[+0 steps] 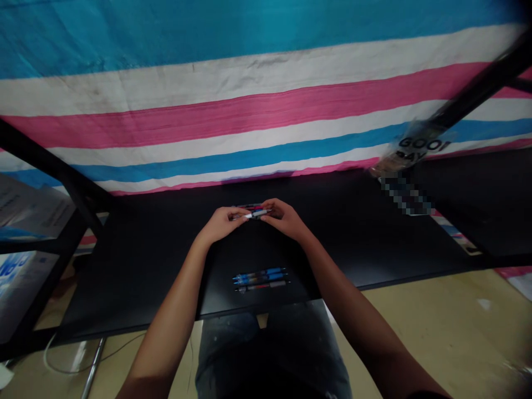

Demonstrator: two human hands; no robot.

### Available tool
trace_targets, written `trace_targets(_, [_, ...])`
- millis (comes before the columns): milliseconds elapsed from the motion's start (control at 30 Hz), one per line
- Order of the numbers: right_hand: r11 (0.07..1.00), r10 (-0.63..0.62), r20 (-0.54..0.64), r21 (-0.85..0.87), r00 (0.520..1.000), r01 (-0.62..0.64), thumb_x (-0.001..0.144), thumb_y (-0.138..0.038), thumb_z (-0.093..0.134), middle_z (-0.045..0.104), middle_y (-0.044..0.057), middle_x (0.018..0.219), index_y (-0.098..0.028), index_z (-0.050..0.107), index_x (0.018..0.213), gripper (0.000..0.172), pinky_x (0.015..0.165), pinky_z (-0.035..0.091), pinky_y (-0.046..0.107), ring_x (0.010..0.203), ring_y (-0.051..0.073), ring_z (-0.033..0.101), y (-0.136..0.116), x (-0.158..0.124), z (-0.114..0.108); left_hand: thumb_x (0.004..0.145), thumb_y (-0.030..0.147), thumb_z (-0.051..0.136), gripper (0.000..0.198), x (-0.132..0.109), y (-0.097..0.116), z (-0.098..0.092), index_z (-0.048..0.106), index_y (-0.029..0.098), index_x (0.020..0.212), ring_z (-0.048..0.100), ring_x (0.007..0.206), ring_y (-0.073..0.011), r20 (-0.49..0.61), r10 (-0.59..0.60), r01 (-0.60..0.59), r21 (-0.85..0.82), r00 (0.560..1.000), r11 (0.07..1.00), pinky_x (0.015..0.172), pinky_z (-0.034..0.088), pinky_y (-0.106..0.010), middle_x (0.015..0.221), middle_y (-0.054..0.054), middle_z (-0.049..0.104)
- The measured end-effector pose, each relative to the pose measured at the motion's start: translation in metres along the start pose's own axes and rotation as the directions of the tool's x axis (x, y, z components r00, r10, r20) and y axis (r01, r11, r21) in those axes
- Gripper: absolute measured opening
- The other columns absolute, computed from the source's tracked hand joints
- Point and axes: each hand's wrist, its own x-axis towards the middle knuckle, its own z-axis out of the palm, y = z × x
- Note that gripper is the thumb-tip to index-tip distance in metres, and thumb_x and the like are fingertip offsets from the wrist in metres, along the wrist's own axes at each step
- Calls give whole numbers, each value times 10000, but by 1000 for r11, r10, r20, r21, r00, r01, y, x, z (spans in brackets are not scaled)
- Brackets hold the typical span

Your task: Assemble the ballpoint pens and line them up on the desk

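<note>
My left hand (222,221) and my right hand (283,218) meet over the middle of a black table (145,260), fingers closed. Together they pinch a pen (255,213) held level between them, the left hand on its left end and the right hand on its right end. Another pen with a red part (249,206) shows just behind it; which hand has it is unclear. Closer to me, three pens (261,279) lie side by side on the table, two blue and one dark.
A striped pink, white and blue cloth (249,111) hangs behind the table. A clear plastic bag with printed letters (415,149) rests at the right by a black bar (482,83). Cartons (25,221) stand at the left behind a black frame.
</note>
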Motion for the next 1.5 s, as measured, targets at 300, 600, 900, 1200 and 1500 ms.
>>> trace_targets(300, [982,33,7,-185,999,-31,902,-446,654,665,16,687,-193,707,753,299,659,450,296,666,166,597,0,1,-7,872,320,694,270,0,1,1,807,170,1067,694,869,-215,-17,-7,8,48,1000,999,759,510,-300,993,-85,794])
trace_targets(600, [979,12,-15,-201,1000,-15,873,-426,686,673,19,733,-187,698,772,260,671,447,289,699,167,596,-1,1,-10,871,322,690,279,1,-3,0,808,160,1065,710,905,-225,-40,12,-9,76,999,997,800,515,-309,1011,-82,798])
trace_targets(900, [990,-7,6,-139,1000,8,848,-396,727,712,40,888,-204,710,963,225,716,481,303,779,185,637,2,1,-9,868,322,693,267,0,-3,-2,810,167,1052,713,865,-222,-53,18,-14,75,998,997,783,523,-321,975,-83,801])
trace_targets(1200, [992,-10,9,-126,1000,11,858,-399,722,727,50,936,-205,710,1036,263,734,492,298,814,188,658,2,0,-10,864,315,696,247,0,-2,-2,815,176,1030,716,859,-229,-73,34,-29,68,997,997,792,528,-332,964,-81,803])
trace_targets(1500, [956,-11,78,-291,997,34,939,-402,580,594,2,681,-188,639,721,311,645,386,279,668,155,533,-4,-1,-10,859,338,710,270,-1,-3,-2,818,169,1039,720,865,-234,-69,39,-35,63,997,997,783,521,-328,994,-89,806])
